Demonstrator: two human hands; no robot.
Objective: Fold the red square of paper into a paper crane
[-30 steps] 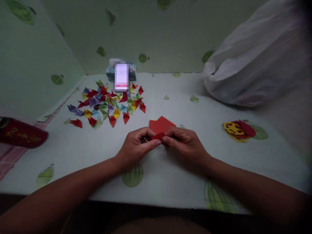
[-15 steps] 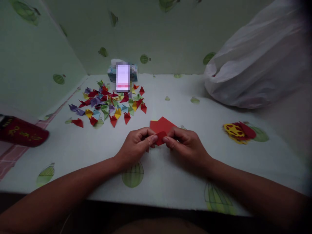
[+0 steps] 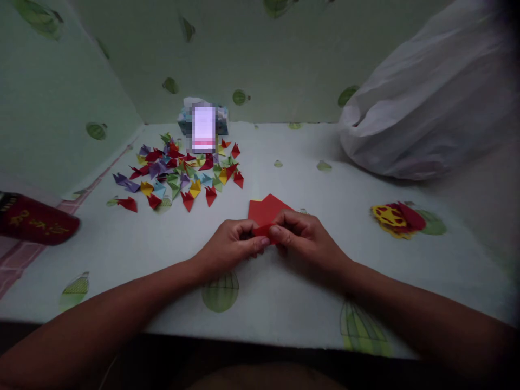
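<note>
The fingers of the left hand [image 3: 229, 248] and right hand [image 3: 303, 238] are covering most of the small red paper piece [image 3: 262, 231], so its folds are staying hidden. Behind the grip, the red sheets [image 3: 268, 208] are lying partly under the fingertips. Far beyond the grip to the left, a blurred rectangle [image 3: 203, 129] is masking the box [image 3: 222, 114] behind it. The frame's left edge is cutting off the red pouch [image 3: 34, 225].

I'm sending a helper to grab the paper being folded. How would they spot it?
On the pale table, look near the front edge, where the left hand and right hand meet. The small red paper pinched between them is it, unlike the loose red sheets behind.
</note>
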